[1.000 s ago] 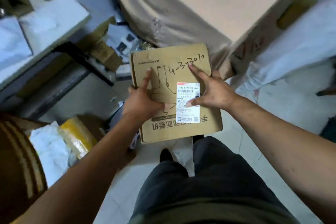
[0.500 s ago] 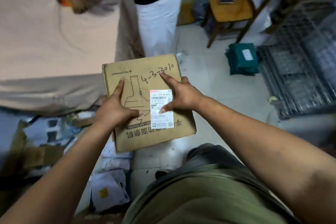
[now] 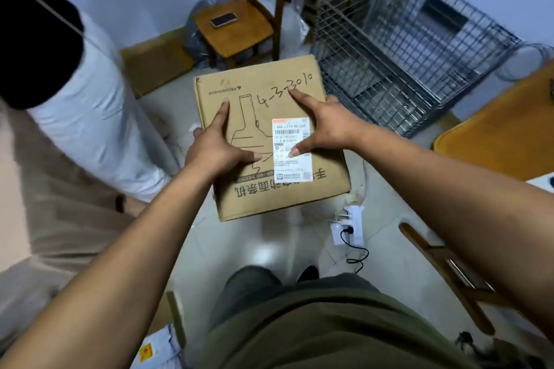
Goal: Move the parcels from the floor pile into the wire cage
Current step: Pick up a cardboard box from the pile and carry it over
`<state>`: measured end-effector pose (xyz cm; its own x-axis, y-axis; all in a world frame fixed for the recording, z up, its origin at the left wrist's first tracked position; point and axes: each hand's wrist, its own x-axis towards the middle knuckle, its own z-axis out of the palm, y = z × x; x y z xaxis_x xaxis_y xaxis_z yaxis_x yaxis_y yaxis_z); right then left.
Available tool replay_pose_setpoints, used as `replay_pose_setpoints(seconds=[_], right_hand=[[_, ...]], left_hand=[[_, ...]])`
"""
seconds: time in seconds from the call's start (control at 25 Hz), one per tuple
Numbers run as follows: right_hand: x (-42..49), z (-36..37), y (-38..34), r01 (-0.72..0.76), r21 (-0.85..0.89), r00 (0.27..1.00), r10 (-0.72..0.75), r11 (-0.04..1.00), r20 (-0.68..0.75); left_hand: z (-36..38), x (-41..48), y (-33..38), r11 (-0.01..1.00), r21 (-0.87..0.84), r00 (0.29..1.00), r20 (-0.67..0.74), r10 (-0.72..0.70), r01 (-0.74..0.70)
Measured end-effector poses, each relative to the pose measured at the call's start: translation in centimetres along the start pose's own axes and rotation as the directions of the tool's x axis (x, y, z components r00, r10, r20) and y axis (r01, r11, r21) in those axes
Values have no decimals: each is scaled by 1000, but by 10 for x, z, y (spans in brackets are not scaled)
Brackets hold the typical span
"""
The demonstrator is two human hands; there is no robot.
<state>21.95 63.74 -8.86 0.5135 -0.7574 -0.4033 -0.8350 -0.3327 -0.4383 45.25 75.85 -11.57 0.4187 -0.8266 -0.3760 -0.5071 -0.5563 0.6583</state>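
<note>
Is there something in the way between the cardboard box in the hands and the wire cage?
Nothing visible. The left hand and right hand hold the cardboard box just short of the wire cage; the wooden chair stands left of it.

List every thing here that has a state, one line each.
cardboard box: held up in both hands, closed, label facing up.
left hand: grips the box's left edge, thumb and forefinger flat on top.
right hand: grips the right edge, thumb on the label.
wire cage: ahead to the right, this box not yet inside.
chair: upright.
phone: flat on the chair seat, screen dark.
power strip: black cable plugged in.
</note>
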Motion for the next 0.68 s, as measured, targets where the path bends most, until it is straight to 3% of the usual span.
replay_pose_setpoints(seconds=[0.24,0.68], right_hand=[[66,-62,54,-130,68,991,133,989,-32],[196,-158,77,-265,154,944,289,952,-160]], left_hand=[[29,108,77,997,53,996,69,53,-57],[7,289,182,950,152,955,162,249,-273]])
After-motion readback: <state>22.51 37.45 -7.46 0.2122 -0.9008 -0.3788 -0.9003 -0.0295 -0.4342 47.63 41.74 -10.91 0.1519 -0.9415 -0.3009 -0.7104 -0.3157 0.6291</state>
